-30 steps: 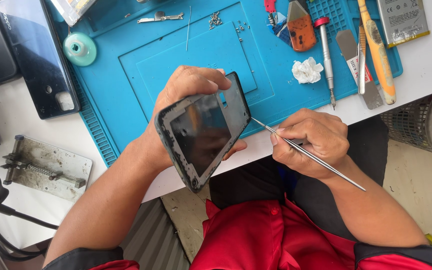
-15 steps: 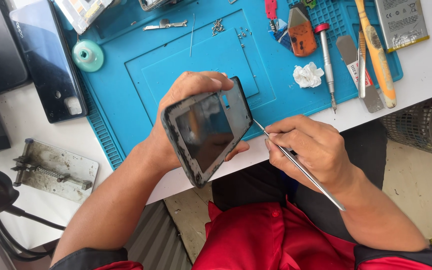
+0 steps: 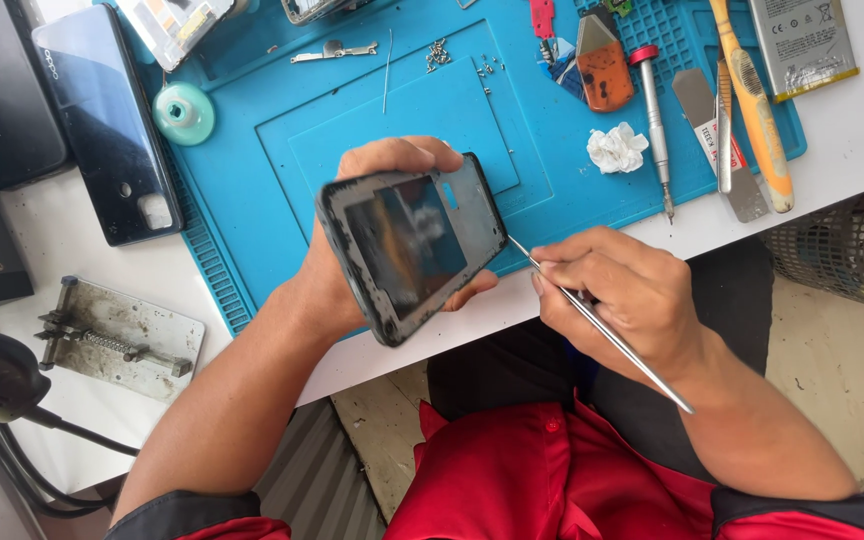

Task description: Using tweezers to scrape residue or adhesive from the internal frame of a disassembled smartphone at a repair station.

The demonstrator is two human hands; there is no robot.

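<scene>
The left hand (image 3: pixel 372 230) is holding a dark phone frame (image 3: pixel 414 245) up over the near edge of the bench (image 3: pixel 72 250), its grip clenched around the frame from behind, fingers curling over the top edge and the thumb showing under the lower right corner; the frame is sitting tilted, its open face turned toward the camera, and it is hanging above the front part of the blue work mat (image 3: pixel 252 190) rather than resting on it. The right hand (image 3: pixel 617 290) is grasping a thin metal pick (image 3: pixel 602 325) pen-fashion, the grip closed on the shaft; the pick's tip is touching the right edge of the frame, while its long tail is pointing down toward the red shirt (image 3: pixel 542 480).

On the mat, well apart from the hands, a crumpled white tissue (image 3: pixel 616 148) is lying just beside a red-capped screwdriver (image 3: pixel 652 125); an orange wedge tool (image 3: pixel 602 62) is lying to the left of the screwdriver's cap; a yellow-handled tool (image 3: pixel 754 105) and a flat metal spatula (image 3: pixel 717 140) are lying further right. A teal suction cup (image 3: pixel 184 113) is sitting at the mat's left edge, beside a black phone (image 3: pixel 107 125) lying on the bench; a metal clamp jig (image 3: pixel 117 340) is lying on the bench near the left forearm.
</scene>
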